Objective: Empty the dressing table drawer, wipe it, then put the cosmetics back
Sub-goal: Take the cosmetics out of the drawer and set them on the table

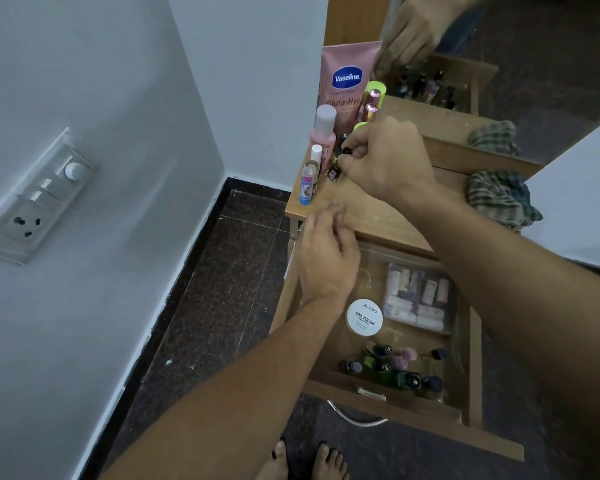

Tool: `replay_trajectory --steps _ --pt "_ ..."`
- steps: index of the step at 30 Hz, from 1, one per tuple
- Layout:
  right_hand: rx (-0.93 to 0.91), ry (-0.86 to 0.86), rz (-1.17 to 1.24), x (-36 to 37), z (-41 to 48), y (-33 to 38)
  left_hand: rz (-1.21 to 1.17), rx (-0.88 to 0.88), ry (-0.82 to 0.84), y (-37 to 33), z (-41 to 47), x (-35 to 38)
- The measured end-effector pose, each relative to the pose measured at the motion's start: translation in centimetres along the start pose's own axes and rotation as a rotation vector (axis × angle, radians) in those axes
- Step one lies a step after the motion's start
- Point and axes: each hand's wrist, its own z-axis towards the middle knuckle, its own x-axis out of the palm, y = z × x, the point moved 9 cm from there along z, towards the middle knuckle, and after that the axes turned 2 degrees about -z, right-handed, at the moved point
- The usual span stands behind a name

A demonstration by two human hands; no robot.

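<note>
The wooden drawer (475, 344) stands pulled out below the dressing table top (364, 216). Inside lie a white round nail polish remover tub (364, 317), a clear pouch of small tubes (418, 299) and several small nail polish bottles (392, 367). My right hand (388, 161) is over the table top, its fingertips shut on a small dark nail polish bottle (335, 171) that touches the wood. My left hand (326, 254) hovers at the table's front edge, fingers loosely curled and holding nothing. A pink Vaseline tube (347, 84), a pink bottle (324, 133) and a blue lip balm (306, 185) stand at the table's left.
A checked cloth (499, 199) lies bunched on the right of the table top. A mirror (499, 64) behind the table reflects the hand and drawer. A wall with a switch and socket plate (39, 195) is to the left. My bare feet (305, 462) stand on dark stone floor.
</note>
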Motion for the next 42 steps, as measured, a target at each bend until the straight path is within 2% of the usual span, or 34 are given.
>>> replay_trajectory --steps 19,27,29,31,34,36,42 --pt "-0.054 0.046 -0.066 3.1 1.5 -0.2 0.025 0.087 0.026 0.7 1.1 0.6" --pt "-0.028 -0.079 0.016 0.0 -2.8 -1.5 -0.009 0.119 -0.004 0.6 0.4 -0.6" --pt "-0.016 0.014 0.031 0.9 -5.7 -2.2 0.035 0.097 -0.01 1.1 -0.2 -1.4" --pt "-0.019 0.186 0.011 3.1 -9.3 -3.3 0.076 0.061 0.024 2.0 -1.0 -1.8" --pt "0.009 0.545 -0.138 6.7 -14.5 -6.0 0.112 0.033 0.176 2.8 -2.6 -1.3" --pt "0.035 0.726 -0.25 8.0 -17.3 -7.7 0.149 0.046 0.273 2.9 -3.9 -0.7" --pt "0.089 0.791 -0.273 8.7 -19.5 -9.2 0.162 0.04 0.291 3.5 -6.7 0.3"
